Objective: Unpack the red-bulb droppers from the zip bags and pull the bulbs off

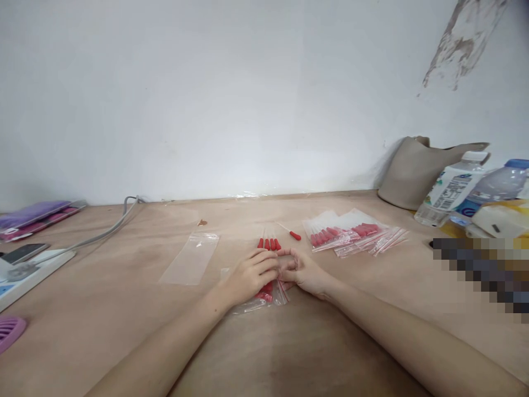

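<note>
The lower part of the small bag (264,300) is covered by the left hand (248,278) and right hand (303,273); its contents are seen only in part. A pixelated patch (481,270), right of the right hand, is obscured. The purple object (10,331), far left of the left hand, is cut by the edge.

We take this for a makeshift packing spot in a home or small workshop: a bare wooden tabletop (124,309) against a scuffed white wall (248,82), small zip bags (355,234) of red-tipped pieces, drink bottles (454,190), a cloth bag (413,171) and a power strip (28,273).
</note>
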`<state>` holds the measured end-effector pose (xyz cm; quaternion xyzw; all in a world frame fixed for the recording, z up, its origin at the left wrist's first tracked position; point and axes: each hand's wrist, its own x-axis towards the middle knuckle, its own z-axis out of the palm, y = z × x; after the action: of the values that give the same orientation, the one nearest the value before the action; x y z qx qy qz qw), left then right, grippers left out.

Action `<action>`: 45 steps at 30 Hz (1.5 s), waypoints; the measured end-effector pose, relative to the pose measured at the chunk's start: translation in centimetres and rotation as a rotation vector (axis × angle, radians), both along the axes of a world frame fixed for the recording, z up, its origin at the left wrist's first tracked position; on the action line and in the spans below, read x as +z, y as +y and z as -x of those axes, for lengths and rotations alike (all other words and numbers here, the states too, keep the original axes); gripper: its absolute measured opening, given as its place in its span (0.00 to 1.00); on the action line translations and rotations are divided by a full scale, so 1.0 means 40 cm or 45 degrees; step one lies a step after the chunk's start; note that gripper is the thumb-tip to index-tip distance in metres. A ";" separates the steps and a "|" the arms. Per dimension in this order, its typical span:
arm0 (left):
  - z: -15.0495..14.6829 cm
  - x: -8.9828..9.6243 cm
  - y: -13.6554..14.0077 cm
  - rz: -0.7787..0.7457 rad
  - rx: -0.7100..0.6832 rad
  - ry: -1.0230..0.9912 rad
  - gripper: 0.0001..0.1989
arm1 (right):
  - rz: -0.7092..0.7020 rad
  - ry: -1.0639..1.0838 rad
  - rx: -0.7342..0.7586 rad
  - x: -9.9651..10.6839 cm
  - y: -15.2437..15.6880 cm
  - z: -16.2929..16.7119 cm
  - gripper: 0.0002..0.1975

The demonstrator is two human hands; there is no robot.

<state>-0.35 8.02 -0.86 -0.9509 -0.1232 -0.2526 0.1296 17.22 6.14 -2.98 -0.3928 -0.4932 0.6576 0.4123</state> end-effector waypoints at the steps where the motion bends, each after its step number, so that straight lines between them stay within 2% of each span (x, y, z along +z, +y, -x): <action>1: -0.001 -0.003 0.001 -0.035 -0.016 0.024 0.10 | 0.004 -0.016 -0.009 -0.001 0.000 0.001 0.30; 5: -0.003 -0.009 0.002 -0.098 -0.028 0.118 0.11 | 0.005 -0.031 -0.014 -0.003 0.000 0.005 0.28; 10: -0.001 0.001 -0.003 0.042 -0.013 0.184 0.12 | 0.005 -0.022 -0.004 -0.003 0.000 0.002 0.29; 15: -0.004 0.000 -0.002 0.107 -0.007 0.137 0.11 | 0.012 -0.020 -0.006 0.001 0.001 0.003 0.29; 21: -0.008 -0.002 0.000 0.154 -0.078 0.145 0.11 | -0.080 -0.086 -0.002 -0.004 0.009 0.012 0.26; 26: 0.016 0.027 0.000 0.198 -0.075 0.165 0.12 | -0.166 -0.209 -0.118 -0.015 0.015 0.008 0.21; 29: 0.040 0.048 0.008 0.086 -0.053 0.142 0.13 | -0.270 -0.274 -0.173 -0.024 0.017 0.001 0.15; 33: 0.053 0.063 0.013 -0.070 0.030 0.198 0.11 | -0.531 -0.520 -0.130 -0.041 0.023 -0.006 0.06; 36: 0.046 0.057 0.005 -0.102 0.080 0.281 0.10 | -0.718 -0.651 -0.139 -0.046 0.023 -0.006 0.10; 38: 0.041 0.046 -0.005 -0.010 0.107 0.284 0.10 | -0.827 -0.693 -0.108 -0.042 0.019 -0.006 0.12; 41: 0.041 0.028 -0.024 0.313 0.224 0.143 0.11 | -0.890 -0.753 -0.082 -0.029 0.009 -0.010 0.16; 45: 0.056 0.008 -0.050 0.763 0.340 -0.061 0.24 | -0.912 -0.871 -0.069 -0.019 0.003 -0.020 0.19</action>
<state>-2.60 6.00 -0.52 -0.9160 -0.3187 -0.2082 -0.1269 18.01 6.26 -3.73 -0.4326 -0.7849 0.2692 0.3527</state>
